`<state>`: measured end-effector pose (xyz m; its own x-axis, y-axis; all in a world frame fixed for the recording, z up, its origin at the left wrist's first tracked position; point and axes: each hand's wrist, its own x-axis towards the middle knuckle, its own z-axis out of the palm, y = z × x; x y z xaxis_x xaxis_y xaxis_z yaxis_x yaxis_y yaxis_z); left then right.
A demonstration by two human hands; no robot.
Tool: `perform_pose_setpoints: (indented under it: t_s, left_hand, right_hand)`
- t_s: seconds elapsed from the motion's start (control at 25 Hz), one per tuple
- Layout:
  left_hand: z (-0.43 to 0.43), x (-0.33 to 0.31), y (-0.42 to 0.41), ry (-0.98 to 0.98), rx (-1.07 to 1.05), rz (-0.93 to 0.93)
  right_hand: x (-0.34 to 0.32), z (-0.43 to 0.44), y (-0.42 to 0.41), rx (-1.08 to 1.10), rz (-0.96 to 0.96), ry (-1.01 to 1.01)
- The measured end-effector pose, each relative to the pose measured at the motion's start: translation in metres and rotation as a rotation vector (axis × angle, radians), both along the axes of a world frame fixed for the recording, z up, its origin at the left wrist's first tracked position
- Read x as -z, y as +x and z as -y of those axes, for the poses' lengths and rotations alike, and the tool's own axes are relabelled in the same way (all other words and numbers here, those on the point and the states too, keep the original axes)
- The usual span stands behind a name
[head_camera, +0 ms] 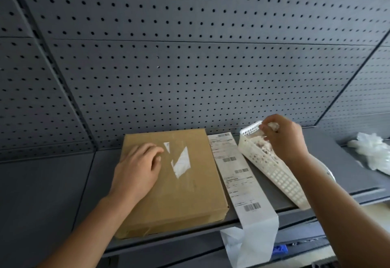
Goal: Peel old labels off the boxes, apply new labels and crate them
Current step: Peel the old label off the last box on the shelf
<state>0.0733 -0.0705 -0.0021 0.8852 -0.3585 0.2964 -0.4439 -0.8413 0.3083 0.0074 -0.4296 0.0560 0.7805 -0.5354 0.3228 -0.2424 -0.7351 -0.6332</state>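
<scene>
So the cardboard box is lying flat on the grey shelf, a bit left of centre, with torn white label scraps sticking to its top. The left hand is resting palm-down on the box, fingers relaxed and slightly apart, with the fingertips just beside those scraps. The strip of new barcode labels is lying right along the box's right edge, and its near end is drooping over the front of the shelf. Right of that, a white perforated basket is sitting at an angle with crumpled bits inside. The right hand is hovering over its far end, pinching a crumpled paper wad between thumb and fingertips. Pegboard is running behind everything, and some clear crumpled plastic is sitting far right.
</scene>
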Motion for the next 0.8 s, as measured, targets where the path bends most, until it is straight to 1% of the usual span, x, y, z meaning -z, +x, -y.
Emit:
perform_pose_setpoints:
  t_s: [0.12, 0.2, 0.32, 0.44, 0.52, 0.6, 0.64, 0.68, 0.72, 0.76, 0.8]
  left_hand:
    - [0.002, 0.002, 0.004, 0.018, -0.006, 0.017]
    - [0.005, 0.001, 0.004, 0.019, -0.017, 0.027]
    - [0.01, 0.002, 0.005, 0.002, -0.026, 0.011]
    - [0.013, 0.002, 0.004, -0.007, -0.025, -0.005]
    - [0.016, 0.001, 0.003, -0.015, -0.02, -0.002]
    - [0.017, -0.001, 0.003, -0.013, -0.02, 0.0]
    - [0.017, -0.001, 0.003, -0.011, -0.017, -0.002]
    - [0.017, -0.001, 0.003, -0.01, -0.014, -0.004]
    - [0.016, -0.001, 0.003, -0.01, -0.012, -0.007]
    - [0.016, 0.0, 0.003, -0.012, -0.008, -0.009]
    - [0.015, 0.0, 0.003, -0.018, -0.004, -0.012]
  right_hand:
    - [0.005, 0.04, -0.003, 0.125, -0.057, -0.163]
    - [0.018, 0.053, 0.0, 0.103, -0.125, -0.24]
    - [0.04, 0.056, 0.004, 0.021, -0.307, -0.382]
    - [0.048, 0.056, 0.001, -0.027, -0.498, -0.39]
    - [0.037, 0.057, 0.001, -0.088, -0.66, -0.406]
    - [0.026, 0.056, 0.003, -0.114, -0.756, -0.405]
    - [0.021, 0.056, 0.003, -0.109, -0.763, -0.405]
    - [0.017, 0.057, 0.004, -0.082, -0.716, -0.389]
    - [0.013, 0.055, 0.003, -0.022, -0.631, -0.33]
    - [0.01, 0.053, 0.003, 0.052, -0.505, -0.272]
    - [0.006, 0.049, 0.004, 0.096, -0.381, -0.26]
